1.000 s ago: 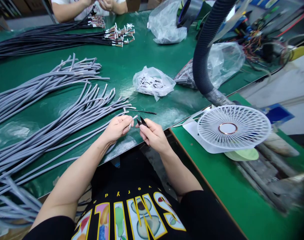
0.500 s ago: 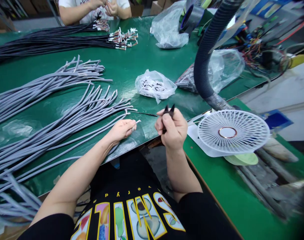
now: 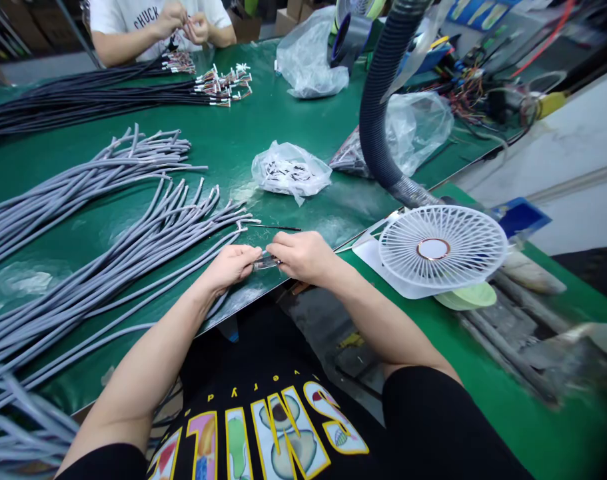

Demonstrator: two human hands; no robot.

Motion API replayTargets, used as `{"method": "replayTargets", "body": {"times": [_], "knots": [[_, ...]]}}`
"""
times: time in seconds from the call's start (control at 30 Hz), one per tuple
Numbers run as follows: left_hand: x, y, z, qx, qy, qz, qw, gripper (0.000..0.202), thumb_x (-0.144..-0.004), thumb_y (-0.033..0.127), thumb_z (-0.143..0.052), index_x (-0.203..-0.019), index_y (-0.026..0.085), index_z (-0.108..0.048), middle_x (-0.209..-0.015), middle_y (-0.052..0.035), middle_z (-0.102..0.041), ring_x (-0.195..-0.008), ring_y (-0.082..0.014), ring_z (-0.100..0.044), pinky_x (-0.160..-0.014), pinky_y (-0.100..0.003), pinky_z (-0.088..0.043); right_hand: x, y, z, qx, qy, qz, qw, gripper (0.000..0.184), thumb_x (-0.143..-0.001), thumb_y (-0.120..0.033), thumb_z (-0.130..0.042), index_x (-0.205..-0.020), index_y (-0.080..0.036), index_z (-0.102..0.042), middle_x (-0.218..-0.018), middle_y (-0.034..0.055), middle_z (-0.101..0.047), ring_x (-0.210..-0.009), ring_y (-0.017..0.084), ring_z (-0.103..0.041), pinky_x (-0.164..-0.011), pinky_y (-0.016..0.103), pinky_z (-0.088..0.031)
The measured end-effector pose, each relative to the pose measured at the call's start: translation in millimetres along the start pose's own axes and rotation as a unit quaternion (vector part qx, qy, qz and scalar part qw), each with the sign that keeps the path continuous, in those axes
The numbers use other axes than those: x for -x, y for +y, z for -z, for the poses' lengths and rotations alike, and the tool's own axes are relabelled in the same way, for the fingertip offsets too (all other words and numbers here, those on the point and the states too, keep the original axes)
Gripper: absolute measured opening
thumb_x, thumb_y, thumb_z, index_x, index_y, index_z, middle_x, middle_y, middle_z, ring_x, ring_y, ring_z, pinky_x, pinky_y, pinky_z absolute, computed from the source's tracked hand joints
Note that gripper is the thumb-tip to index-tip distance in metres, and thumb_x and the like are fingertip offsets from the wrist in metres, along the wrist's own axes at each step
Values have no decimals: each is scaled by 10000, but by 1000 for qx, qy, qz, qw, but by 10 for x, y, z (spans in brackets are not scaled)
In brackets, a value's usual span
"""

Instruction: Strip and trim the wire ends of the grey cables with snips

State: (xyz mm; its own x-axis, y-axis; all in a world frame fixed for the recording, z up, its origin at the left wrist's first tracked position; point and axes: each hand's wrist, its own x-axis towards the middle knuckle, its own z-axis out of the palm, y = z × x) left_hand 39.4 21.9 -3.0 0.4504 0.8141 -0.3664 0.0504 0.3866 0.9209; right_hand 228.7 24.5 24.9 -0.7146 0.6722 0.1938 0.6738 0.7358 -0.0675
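My left hand [image 3: 234, 265] pinches what I take to be the end of a gray cable [image 3: 217, 307] at the near edge of the green table [image 3: 273, 120], its tip hidden by my fingers. My right hand [image 3: 303, 257], just beside it, closes around what look like small snips [image 3: 267, 263], blurred between my hands. The cable should be light and springy, its smooth jacket slightly slippery, so a firm pinch just behind the tip suits it.
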Motion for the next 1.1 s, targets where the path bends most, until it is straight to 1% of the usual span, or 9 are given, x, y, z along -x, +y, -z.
{"method": "replayTargets", "body": {"times": [0.23, 0.43, 0.53, 0.6, 0.7, 0.8, 0.9, 1.03, 1.1], "knots": [[8, -20, -33, -127, -31, 12, 991, 480, -749, 570, -632, -554, 151, -503, -428, 61, -351, -392, -42, -234, -406, -214, -134, -48, 0, 214, -39, -154, 10, 987, 106, -787, -172, -550, -725, -148, -633, -748, 39, -610, -552, 104, -440, -515, 282, -163], [76, 65, 30, -155, -126, -13, 980, 420, -801, 533, -595, -745, 122, -662, -491, 37, -450, -410, -50, -271, -416, -209, -174, -27, 213, 74, -357, -87, 0, 930, 113, -723, -144, -533, -678, -149, -637, -656, 0, -594, -597, 95, -495, -575, 220, -343], [99, 86, 85, -136, -147, -36, 979, 441, -806, 545, -593, -776, 114, -676, -459, 38, -428, -412, -57, -293, -429, -209, -194, -19, 214, -133, -530, -67, -76, 842, 88, -708, -208, -598, -667, -141, -638, -544, -40, -536, -499, 67, -426, -495, 205, -312], [90, 80, 111, -117, -130, -64, 982, 441, -798, 546, -606, -773, 112, -677, -447, 41, -416, -420, -60, -308, -443, -206, -206, -30, 119, -288, -646, -42, -147, 748, 128, -682, -257, -651, -650, -137, -618, -456, -72, -460, -408, 43, -331, -425, 200, -242], [47, 57, 118, -81, -41, -111, 990, 449, -768, 562, -626, -676, 122, -628, -446, 44, -414, -432, -58, -315, -459, -206, -230, -76, -115, -469, -774, 51, -231, 587, 151, -625, -256, -683, -640, -145, -581, -408, -97, -436, -321, 12, -233, -375, 191, -199], [11, 43, 97, -94, 60, -153, 982, 441, -757, 541, -645, -599, 136, -569, -461, 36, -437, -457, -64, -352, -490, -210, -283, -122, -321, -535, -813, 127, -274, 497, 135, -594, -225, -679, -637, -146, -578, -426, -97, -457, -299, -5, -204, -359, 180, -178], [14, 38, 85, -111, 86, -165, 976, 433, -775, 526, -638, -598, 138, -566, -470, 35, -440, -465, -64, -355, -494, -209, -284, -127, -384, -530, -797, 171, -295, 499, 128, -609, -240, -671, -636, -150, -584, -446, -90, -463, -316, 0, -232, -366, 184, -183], [38, 32, 102, -51, -10, -121, 991, 459, -782, 579, -614, -687, 130, -618, -426, 67, -352, -416, -54, -269, -449, -211, -195, -129, -323, -526, -699, 238, -294, 607, 181, -627, -301, -701, -654, -155, -598, -457, -78, -448, -387, 33, -327, -403, 199, -229], [31, 29, 110, -25, -2, -125, 992, 464, -769, 588, -625, -688, 131, -617, -424, 68, -354, -410, -51, -263, -445, -212, -186, -155, -318, -538, -679, 232, -291, 633, 199, -637, -323, -705, -660, -160, -593, -469, -77, -438, -408, 40, -338, -414, 204, -241]]}}
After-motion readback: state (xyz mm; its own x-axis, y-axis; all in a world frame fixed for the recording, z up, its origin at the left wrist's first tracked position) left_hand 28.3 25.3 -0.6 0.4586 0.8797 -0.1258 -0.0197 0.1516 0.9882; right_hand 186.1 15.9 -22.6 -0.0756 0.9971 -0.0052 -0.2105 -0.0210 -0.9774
